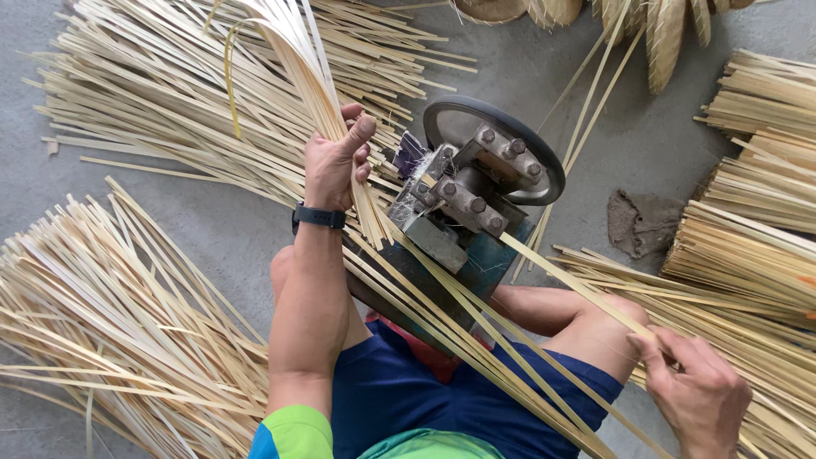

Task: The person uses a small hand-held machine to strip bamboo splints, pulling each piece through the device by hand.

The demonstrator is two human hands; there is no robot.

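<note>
While a single bamboo strip (569,280) runs out of the small metal machine (463,204) toward the lower right, the right hand (699,393) pinches its far end between thumb and fingers, closed narrowly on it just beside the person's right knee. That strip lies straight and flat, slanting down from the machine's bolted block, and passes over the thigh. On the other side, the left hand (333,161) is wrapped tight around a bundle of strips (297,59), thumb up; the bundle arches up and away to the top of the view, and its lower ends fan down past the machine's near side across the lap. A dark watch (319,217) sits on the left wrist. The machine has a dark round wheel (527,140) behind its bolts and a blue-green base, and stands between the person's knees on the grey floor (527,68). Blue shorts (408,395) cover the lap. Loose heaps of strips (102,314) lie on the floor to the left, and neater stacks (756,238) lie to the right, with a brownish rag (639,223) near them.
</note>
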